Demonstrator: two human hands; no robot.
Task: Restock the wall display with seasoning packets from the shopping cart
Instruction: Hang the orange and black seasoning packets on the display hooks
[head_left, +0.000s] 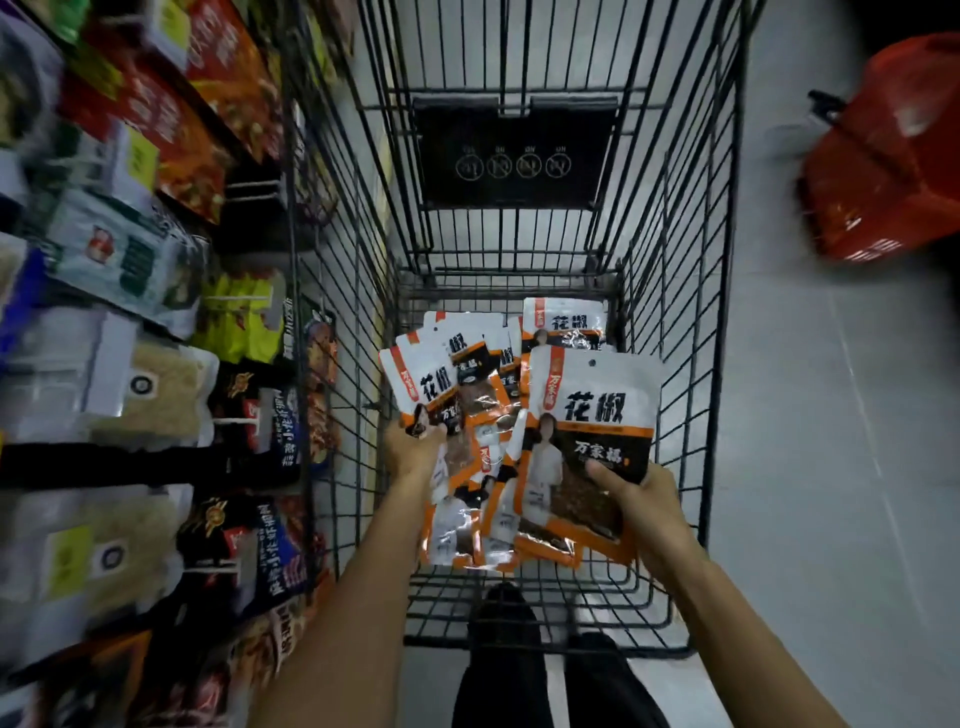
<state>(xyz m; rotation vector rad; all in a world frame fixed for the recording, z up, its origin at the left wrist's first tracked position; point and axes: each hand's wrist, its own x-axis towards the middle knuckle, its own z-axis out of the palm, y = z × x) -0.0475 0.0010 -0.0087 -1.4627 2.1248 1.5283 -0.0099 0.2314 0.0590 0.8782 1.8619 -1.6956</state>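
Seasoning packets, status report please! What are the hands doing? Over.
Left hand grips one pepper packet, right hand grips a second packet. More packets in shopping cart. Cart's wire side stands between hands and wall display.

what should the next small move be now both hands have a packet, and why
Probably lift both packets out of the shopping cart and swing left toward the wall display. The left hand already grips one Sichuan pepper packet and the right hand grips a second packet. Both seem raised off the loose pile in the cart, so nothing else needs picking up first.
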